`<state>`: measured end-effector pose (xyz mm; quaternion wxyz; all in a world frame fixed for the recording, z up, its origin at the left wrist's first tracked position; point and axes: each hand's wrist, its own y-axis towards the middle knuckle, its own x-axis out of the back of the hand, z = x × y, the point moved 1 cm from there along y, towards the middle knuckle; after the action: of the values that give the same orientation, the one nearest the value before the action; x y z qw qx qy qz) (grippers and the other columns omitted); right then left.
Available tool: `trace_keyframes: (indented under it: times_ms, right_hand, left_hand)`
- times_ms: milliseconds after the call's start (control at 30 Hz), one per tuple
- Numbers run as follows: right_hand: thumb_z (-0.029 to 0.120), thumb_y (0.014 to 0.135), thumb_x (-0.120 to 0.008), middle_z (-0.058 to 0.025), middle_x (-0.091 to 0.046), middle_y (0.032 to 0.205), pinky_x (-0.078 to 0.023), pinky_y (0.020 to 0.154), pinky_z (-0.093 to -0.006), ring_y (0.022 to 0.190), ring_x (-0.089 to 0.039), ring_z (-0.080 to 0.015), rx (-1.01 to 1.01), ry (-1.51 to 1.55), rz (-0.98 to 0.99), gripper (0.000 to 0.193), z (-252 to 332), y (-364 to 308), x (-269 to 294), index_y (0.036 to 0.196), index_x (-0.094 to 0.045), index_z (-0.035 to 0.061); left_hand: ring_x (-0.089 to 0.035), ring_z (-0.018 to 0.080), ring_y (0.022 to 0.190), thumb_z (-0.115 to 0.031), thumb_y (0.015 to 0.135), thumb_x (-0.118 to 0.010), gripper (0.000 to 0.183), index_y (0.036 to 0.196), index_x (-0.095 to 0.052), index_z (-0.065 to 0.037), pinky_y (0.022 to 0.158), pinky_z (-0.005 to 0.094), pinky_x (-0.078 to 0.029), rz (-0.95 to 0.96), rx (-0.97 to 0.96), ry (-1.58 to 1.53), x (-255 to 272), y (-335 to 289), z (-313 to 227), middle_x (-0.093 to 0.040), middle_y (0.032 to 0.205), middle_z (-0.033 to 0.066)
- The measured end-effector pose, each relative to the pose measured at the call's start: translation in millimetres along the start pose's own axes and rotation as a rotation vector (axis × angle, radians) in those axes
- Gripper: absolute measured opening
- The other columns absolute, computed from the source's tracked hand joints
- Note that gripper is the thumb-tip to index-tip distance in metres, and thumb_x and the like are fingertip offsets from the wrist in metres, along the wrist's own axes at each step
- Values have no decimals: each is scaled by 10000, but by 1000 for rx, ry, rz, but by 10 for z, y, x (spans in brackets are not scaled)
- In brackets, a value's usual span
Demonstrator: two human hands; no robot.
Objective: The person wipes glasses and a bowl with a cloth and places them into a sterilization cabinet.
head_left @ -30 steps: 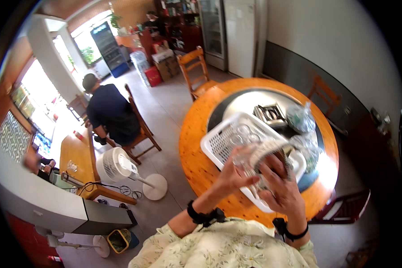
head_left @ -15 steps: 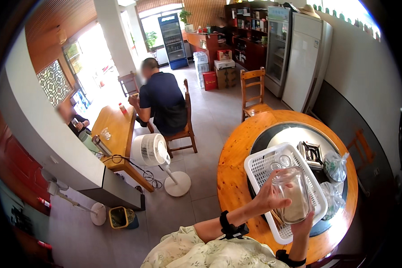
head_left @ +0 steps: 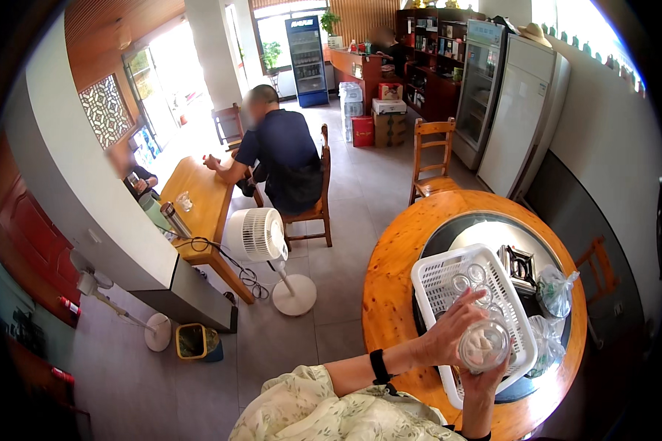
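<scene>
Glass jar [head_left: 484,345] | my R hand [head_left: 485,382] cupped round it, prob. for support | my L hand [head_left: 449,334] loosely open alongside, prob. steadying

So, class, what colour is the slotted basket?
The basket is white, clearest in the head view.

Glasses [head_left: 477,273] in basket [head_left: 428,287], basket on near table [head_left: 387,279], stove [head_left: 518,269] and bags [head_left: 557,294] right of basket, fan [head_left: 256,234] left of table

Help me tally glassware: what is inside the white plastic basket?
Several clear glasses show inside. The left hand, right hand and held glass hide whatever lies beneath them.
</scene>
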<state>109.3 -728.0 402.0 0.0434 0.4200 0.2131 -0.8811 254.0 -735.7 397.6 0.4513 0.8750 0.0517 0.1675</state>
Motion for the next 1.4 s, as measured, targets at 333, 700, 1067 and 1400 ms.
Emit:
trace_keyframes:
  times_ms: [333, 700, 1067, 1400]
  right_hand:
    - [556, 900, -470, -134, -485, 1309, -474, 927, -404, 1124, -541, -254, 166, -56, 127, 681, -16, 38, 288, 1368, -400, 65]
    - [446, 871, -525, -85, -534, 1232, -496, 844, -404, 1068, -556, -239, 155, -230, 211, 569, 257, 385, 746, 1311, -453, 93]
    - [374, 695, -798, -113, -423, 1345, -443, 947, -373, 1188, -465, -253, 390, -636, 442, 997, 64, 262, 499, 1448, -240, 33]
    - [413, 732, -775, -139, -434, 1324, -398, 1002, -364, 1208, -456, -244, 379, -752, 389, 982, -86, 117, 217, 1448, -232, 18]
  left_hand:
    - [-260, 331, 1388, -70, 712, -713, 508, 1132, -454, -187, 1170, 499, -167, 262, -358, 271, 159, -100, -169, -445, 1319, 117]
    - [-523, 212, 960, -230, 862, -659, 608, 1354, -337, -77, 829, 352, -446, 174, 594, -395, 283, -326, -212, -519, 1028, 97]
    - [-468, 31, 616, -462, 851, -652, 391, 885, -609, -75, 569, 184, -406, 0, 1018, -928, 230, -418, -70, -535, 696, -50]
    - [-340, 19, 468, -364, 922, -609, 300, 768, -599, -106, 443, 214, -286, -325, 1057, -1024, 356, -358, -151, -456, 574, -77]
